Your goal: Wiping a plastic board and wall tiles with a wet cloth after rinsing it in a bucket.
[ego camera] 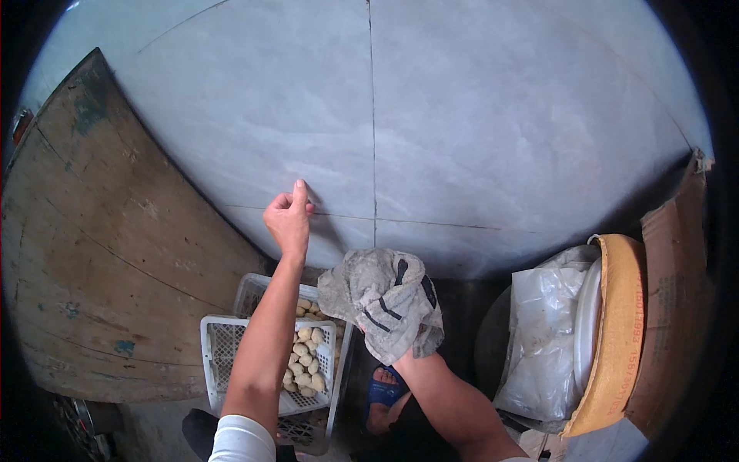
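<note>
My left hand [290, 222] is raised in front of the pale tiled wall [462, 144], thumb pointing up and the other fingers curled. No object shows in it; whether the fingers are fully closed is unclear. A crumpled grey towel [375, 294] with dark stripes covers most of my right hand [418, 341], which holds it from below, in front of my body. Under my left forearm, a white plastic basket [332, 369] holds several pale, lumpy, roundish pieces [303, 364].
Another plastic basket [254, 283] with similar pieces lies beneath the white one. A large worn wooden board [115, 242] leans at the left. At the right stand an open yellow sack [618, 335] lined with clear plastic and a cardboard piece [670, 289]. A foot in a blue sandal [384, 390] is below.
</note>
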The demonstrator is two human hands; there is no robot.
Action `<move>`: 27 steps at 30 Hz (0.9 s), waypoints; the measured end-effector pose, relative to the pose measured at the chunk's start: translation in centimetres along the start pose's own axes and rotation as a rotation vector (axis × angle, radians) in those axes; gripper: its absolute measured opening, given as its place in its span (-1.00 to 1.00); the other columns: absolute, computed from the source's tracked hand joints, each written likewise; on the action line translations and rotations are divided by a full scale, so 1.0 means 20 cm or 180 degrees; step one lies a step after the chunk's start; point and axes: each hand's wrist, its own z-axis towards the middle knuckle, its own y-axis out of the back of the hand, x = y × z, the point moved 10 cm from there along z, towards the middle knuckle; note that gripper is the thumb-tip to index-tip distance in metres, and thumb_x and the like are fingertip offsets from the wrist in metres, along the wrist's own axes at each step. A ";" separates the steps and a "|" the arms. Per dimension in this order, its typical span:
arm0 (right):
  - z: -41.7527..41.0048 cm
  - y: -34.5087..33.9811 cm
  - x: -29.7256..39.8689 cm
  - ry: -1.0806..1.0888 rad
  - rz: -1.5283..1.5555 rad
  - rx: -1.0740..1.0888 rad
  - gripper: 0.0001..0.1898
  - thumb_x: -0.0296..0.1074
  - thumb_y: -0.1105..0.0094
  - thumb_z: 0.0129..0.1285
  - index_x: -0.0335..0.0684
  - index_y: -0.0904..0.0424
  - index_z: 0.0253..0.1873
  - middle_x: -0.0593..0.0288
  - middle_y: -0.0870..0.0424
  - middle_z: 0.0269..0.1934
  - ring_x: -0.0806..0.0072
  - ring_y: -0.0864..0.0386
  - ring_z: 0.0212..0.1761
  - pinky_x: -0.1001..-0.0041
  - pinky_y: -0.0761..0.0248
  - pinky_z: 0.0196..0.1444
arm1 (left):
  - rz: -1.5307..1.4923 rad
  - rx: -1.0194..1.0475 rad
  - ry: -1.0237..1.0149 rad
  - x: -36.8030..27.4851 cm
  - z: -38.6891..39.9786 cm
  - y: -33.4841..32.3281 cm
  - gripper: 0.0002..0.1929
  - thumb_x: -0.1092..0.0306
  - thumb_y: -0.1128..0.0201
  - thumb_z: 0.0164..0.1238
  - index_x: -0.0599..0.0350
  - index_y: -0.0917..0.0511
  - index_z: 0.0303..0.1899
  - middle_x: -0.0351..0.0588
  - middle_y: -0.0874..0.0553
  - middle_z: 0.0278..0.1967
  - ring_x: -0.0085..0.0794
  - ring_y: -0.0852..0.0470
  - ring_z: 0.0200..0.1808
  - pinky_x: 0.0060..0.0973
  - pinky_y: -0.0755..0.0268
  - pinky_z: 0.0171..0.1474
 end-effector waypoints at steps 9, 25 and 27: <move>-0.02 0.01 -0.02 0.0156 -0.0128 -0.0035 -0.63 -0.31 -0.28 0.29 -0.21 -0.48 0.15 0.15 -0.65 -0.09 0.32 -0.64 -0.12 0.37 -0.58 -0.20 | -0.0059 0.0031 -0.0002 -0.02 -0.02 0.00 -0.54 0.05 -0.34 0.42 0.27 -0.58 -0.55 -0.12 -0.65 -0.59 -0.55 -0.60 -0.59 -0.58 -0.45 -0.43; -0.05 -0.01 0.29 0.0333 -0.1015 0.0076 -0.44 -0.20 -0.41 0.15 -0.33 -0.40 0.17 0.08 -0.61 -0.02 0.32 -0.60 0.00 0.37 -0.50 0.07 | -0.0137 0.0061 0.0148 -0.02 -0.01 0.00 -0.56 0.08 -0.37 0.39 0.22 -0.55 -0.57 -0.14 -0.65 -0.59 -0.58 -0.58 -0.56 -0.59 -0.41 -0.40; -0.04 -0.05 0.28 0.0543 -0.1345 0.0219 -0.37 -0.28 -0.44 0.15 -0.38 -0.28 0.22 0.07 -0.54 0.01 0.31 -0.55 0.06 0.40 -0.44 0.17 | -0.0219 0.0015 0.0168 -0.02 -0.01 0.01 -0.55 0.10 -0.38 0.37 0.18 -0.53 -0.63 -0.20 -0.62 -0.62 -0.62 -0.55 -0.56 -0.60 -0.36 -0.42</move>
